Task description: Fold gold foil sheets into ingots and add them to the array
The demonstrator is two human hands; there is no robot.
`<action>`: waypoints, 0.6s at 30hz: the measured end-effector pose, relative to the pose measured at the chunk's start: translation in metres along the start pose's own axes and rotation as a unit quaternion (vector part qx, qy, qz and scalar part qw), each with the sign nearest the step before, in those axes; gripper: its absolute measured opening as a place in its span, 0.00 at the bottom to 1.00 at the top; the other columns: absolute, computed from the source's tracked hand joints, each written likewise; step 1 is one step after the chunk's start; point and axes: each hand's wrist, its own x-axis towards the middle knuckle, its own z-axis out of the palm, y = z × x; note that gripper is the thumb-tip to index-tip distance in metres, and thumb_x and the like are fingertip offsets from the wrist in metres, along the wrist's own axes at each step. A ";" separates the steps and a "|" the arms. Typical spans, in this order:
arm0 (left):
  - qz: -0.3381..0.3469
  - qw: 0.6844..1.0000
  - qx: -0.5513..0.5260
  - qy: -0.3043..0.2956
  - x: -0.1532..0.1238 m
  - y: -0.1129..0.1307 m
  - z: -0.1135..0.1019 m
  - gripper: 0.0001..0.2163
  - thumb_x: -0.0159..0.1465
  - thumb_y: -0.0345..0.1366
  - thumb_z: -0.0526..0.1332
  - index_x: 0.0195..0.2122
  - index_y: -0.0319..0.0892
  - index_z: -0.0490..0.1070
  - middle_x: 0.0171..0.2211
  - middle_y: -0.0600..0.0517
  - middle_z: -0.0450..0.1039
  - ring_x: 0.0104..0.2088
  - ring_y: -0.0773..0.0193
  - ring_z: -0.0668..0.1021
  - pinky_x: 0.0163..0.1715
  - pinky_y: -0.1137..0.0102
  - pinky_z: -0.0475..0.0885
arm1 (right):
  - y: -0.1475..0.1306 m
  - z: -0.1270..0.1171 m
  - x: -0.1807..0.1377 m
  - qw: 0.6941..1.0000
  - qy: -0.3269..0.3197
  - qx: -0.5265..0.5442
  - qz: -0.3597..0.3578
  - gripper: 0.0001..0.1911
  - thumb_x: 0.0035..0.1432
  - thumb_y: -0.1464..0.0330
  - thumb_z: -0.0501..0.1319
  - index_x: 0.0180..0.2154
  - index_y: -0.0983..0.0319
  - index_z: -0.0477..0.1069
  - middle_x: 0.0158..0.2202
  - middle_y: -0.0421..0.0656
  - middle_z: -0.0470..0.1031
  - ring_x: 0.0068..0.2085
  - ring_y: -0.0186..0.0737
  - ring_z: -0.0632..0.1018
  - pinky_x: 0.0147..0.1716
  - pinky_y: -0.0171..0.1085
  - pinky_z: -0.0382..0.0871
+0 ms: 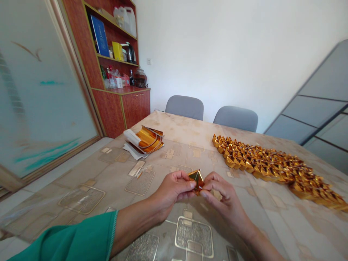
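Foil piece [196,177], gold and folded to a pointed shape, is between our two hands, over the near part of the bench [187,130]. With our left hand [172,190] we grasp its left side, and the thumb is lying across the front. With our right hand [221,192] we pinch its right end between the thumb and the bent fingers. On our left arm we wear a green sleeve [81,235].

Beyond our left hand, well apart from it, we see a curled stack of gold and white sheets [148,140]. On the right side of the bench we have many folded gold pieces [261,159], set close together in long slanting rows. Two grey chairs [185,107] stand at the far edge, and behind, to the left, we see a reddish wooden cabinet [108,112].
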 end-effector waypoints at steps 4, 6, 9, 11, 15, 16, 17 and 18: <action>0.024 0.999 0.020 -0.009 -0.003 -0.001 0.004 0.19 0.44 0.36 0.77 0.28 0.38 0.68 0.27 0.53 0.77 0.27 0.70 0.77 0.32 0.74 0.73 | -0.001 0.009 -0.001 0.994 0.064 0.003 0.085 0.15 0.64 0.59 0.60 0.27 0.59 0.68 0.26 0.38 0.69 0.29 0.37 0.70 0.30 0.35 0.62; 0.027 0.999 0.028 -0.018 -0.004 -0.001 0.004 0.17 0.47 0.37 0.77 0.30 0.38 0.69 0.28 0.52 0.78 0.28 0.70 0.78 0.32 0.74 0.74 | 0.000 0.010 -0.001 0.991 0.071 -0.004 0.114 0.15 0.63 0.59 0.60 0.26 0.59 0.67 0.24 0.38 0.69 0.28 0.37 0.69 0.28 0.34 0.61; 0.027 0.999 0.030 -0.023 -0.005 -0.002 0.004 0.17 0.51 0.41 0.75 0.32 0.38 0.71 0.30 0.50 0.79 0.29 0.69 0.78 0.34 0.72 0.75 | 0.000 0.009 -0.001 0.990 0.067 -0.007 0.122 0.14 0.61 0.62 0.61 0.25 0.59 0.67 0.24 0.37 0.68 0.27 0.37 0.68 0.28 0.34 0.60; 0.034 0.998 0.041 -0.023 -0.004 -0.003 0.004 0.17 0.52 0.42 0.74 0.32 0.37 0.71 0.31 0.50 0.79 0.29 0.68 0.79 0.33 0.73 0.75 | 0.001 0.007 0.000 0.992 0.064 -0.004 0.113 0.12 0.60 0.65 0.62 0.25 0.59 0.67 0.24 0.37 0.67 0.27 0.36 0.68 0.28 0.34 0.60; 0.059 0.995 0.084 -0.022 -0.004 -0.006 0.005 0.17 0.51 0.44 0.74 0.30 0.36 0.73 0.27 0.51 0.77 0.28 0.68 0.78 0.30 0.74 0.74 | 0.005 0.003 0.001 0.996 0.053 -0.011 0.068 0.12 0.59 0.68 0.64 0.24 0.60 0.67 0.26 0.38 0.68 0.30 0.37 0.69 0.30 0.35 0.61; 0.063 0.993 0.092 -0.023 -0.004 -0.006 0.006 0.17 0.51 0.44 0.74 0.29 0.36 0.73 0.26 0.51 0.77 0.27 0.69 0.77 0.30 0.74 0.74 | 0.005 0.002 0.000 0.997 0.049 -0.016 0.060 0.12 0.59 0.68 0.64 0.24 0.60 0.67 0.27 0.38 0.68 0.31 0.37 0.70 0.31 0.35 0.61; 0.066 0.993 0.100 -0.024 -0.004 -0.007 0.006 0.17 0.51 0.44 0.74 0.29 0.36 0.73 0.26 0.51 0.76 0.27 0.69 0.77 0.29 0.75 0.74 | 0.006 0.002 0.000 0.997 0.046 -0.021 0.056 0.12 0.59 0.68 0.64 0.24 0.60 0.67 0.28 0.39 0.68 0.31 0.38 0.70 0.31 0.35 0.61; 0.067 0.992 0.105 -0.024 -0.004 -0.007 0.006 0.16 0.51 0.44 0.73 0.29 0.36 0.73 0.25 0.52 0.76 0.26 0.69 0.77 0.29 0.75 0.74 | 0.006 0.001 0.000 0.997 0.044 -0.025 0.053 0.12 0.59 0.69 0.64 0.24 0.60 0.67 0.28 0.39 0.69 0.32 0.38 0.70 0.32 0.36 0.62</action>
